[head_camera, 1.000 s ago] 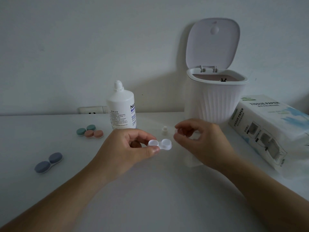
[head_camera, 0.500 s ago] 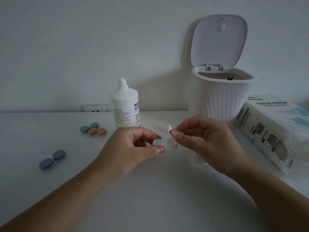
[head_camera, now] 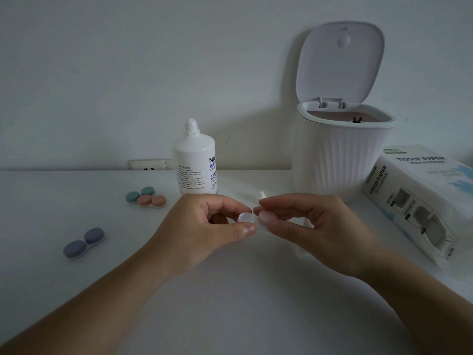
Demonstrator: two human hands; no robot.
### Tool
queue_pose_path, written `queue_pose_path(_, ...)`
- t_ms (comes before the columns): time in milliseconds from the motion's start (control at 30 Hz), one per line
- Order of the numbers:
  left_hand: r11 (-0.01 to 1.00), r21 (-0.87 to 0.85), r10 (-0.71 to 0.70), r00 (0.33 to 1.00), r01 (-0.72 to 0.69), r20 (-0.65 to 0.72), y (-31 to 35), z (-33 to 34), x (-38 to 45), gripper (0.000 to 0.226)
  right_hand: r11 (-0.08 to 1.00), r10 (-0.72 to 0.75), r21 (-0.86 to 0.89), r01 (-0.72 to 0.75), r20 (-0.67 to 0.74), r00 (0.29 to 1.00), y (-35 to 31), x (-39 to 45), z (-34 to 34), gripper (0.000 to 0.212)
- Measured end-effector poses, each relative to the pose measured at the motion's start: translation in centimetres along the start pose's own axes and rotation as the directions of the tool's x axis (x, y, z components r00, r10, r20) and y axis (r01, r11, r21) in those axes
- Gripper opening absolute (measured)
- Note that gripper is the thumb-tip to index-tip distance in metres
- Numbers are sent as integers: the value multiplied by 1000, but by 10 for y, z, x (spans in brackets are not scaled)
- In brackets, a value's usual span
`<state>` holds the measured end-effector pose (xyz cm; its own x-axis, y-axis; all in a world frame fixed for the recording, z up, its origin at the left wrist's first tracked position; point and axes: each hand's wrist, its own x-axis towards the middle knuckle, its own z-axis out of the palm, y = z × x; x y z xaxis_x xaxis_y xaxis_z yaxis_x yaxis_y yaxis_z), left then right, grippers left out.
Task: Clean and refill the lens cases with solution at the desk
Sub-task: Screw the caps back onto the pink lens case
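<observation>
Above the white desk (head_camera: pixel 230 316), the left hand (head_camera: pixel 202 231) pinches a clear lens case (head_camera: pixel 249 218) while the right hand (head_camera: pixel 317 224) pinches its right cap. The solution bottle (head_camera: pixel 195 165) stands uncapped just behind. Three coloured cases on the left look untouched, so most work seems left. Near desk space stays open; the bin (head_camera: pixel 343 160) crowds the right.

Bottle (head_camera: pixel 195 162) and bin (head_camera: pixel 343 160) seemingly crowd behind.

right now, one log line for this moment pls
left hand pinches clear lens case | right hand pinches its cap | solution bottle uncapped, upright | bin lid open
</observation>
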<state>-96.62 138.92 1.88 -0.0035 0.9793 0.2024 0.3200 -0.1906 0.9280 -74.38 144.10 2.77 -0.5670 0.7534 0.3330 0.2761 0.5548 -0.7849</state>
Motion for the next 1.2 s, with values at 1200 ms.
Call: queue_pose_path(1200,988,-148,-30,997,41,75,13,3,-7,31,991,-91,-99,88,-29,995,-7,-2,0,35)
